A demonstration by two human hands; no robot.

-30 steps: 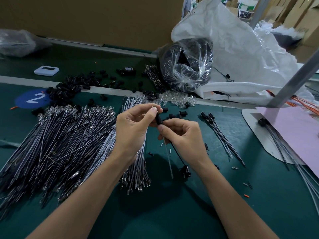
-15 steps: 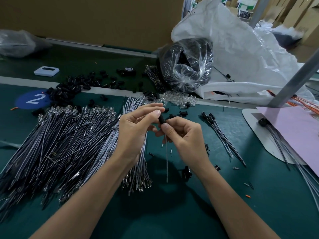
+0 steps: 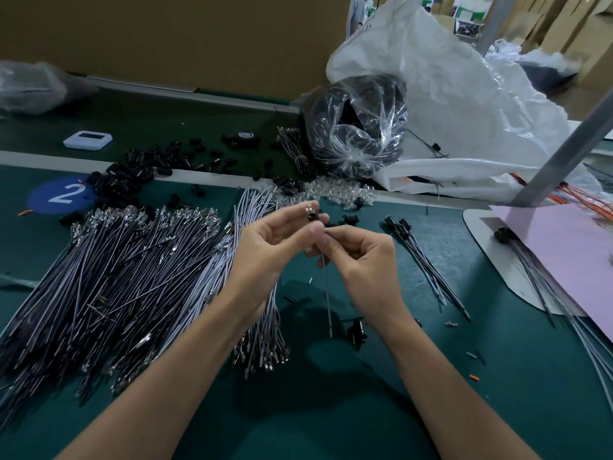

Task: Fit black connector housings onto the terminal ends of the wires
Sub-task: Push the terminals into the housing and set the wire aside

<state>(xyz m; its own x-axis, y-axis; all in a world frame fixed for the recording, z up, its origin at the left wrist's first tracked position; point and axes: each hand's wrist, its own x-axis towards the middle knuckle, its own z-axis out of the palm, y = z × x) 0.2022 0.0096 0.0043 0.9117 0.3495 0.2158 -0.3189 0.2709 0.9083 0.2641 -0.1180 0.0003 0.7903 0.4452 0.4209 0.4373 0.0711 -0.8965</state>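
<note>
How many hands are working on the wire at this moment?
2. The left hand pinches a black housing; the right hand, beside it, pinches the wire that hangs down.

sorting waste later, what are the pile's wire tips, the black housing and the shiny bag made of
Wire tips: likely bare metal, silvery glints. Black housing, pinched in the left hand: probably moulded plastic, dull black. Bag: thin clear plastic film, crinkled, with glossy highlights.

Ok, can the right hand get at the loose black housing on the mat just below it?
Probably, but not freely: bare mat lies between the right hand and the loose housing, yet its fingers pinch the wire, so it would need to release first.
</note>
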